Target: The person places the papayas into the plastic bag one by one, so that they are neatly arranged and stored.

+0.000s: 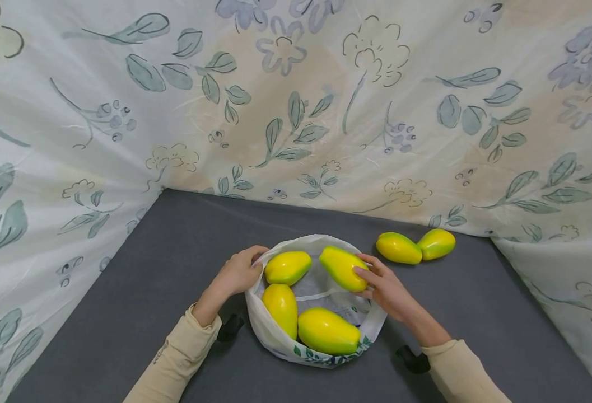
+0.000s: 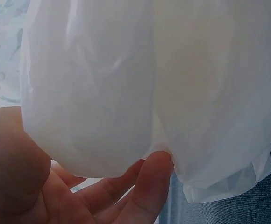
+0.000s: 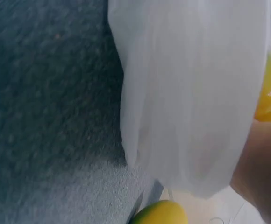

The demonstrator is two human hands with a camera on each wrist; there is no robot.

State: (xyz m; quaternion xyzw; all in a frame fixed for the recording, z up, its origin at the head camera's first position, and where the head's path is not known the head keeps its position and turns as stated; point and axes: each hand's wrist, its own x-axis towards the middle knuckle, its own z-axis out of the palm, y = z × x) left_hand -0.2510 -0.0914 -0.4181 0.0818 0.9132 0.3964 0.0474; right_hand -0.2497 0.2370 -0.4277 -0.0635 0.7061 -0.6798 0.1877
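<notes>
A white bag (image 1: 261,336) with a green leaf print stands with its mouth wide. At the bag's left rim, my left hand (image 1: 236,273) grips the thin material; its fingers (image 2: 147,191) show against the bag in the left wrist view. My right hand (image 1: 390,291) holds a yellow-green papaya (image 1: 342,267) over the right part of the opening, thumb on top. Inside lie three more: one papaya (image 1: 288,267) at the back left, another papaya (image 1: 281,308) at the left and a larger papaya (image 1: 328,331) in front. The bag wall hides most of the right hand in the right wrist view.
Two papayas, a nearer one (image 1: 399,248) and a farther one (image 1: 437,244), lie touching on the dark grey cloth (image 1: 175,240) at the back right. A floral curtain (image 1: 296,112) surrounds the surface at the back and sides.
</notes>
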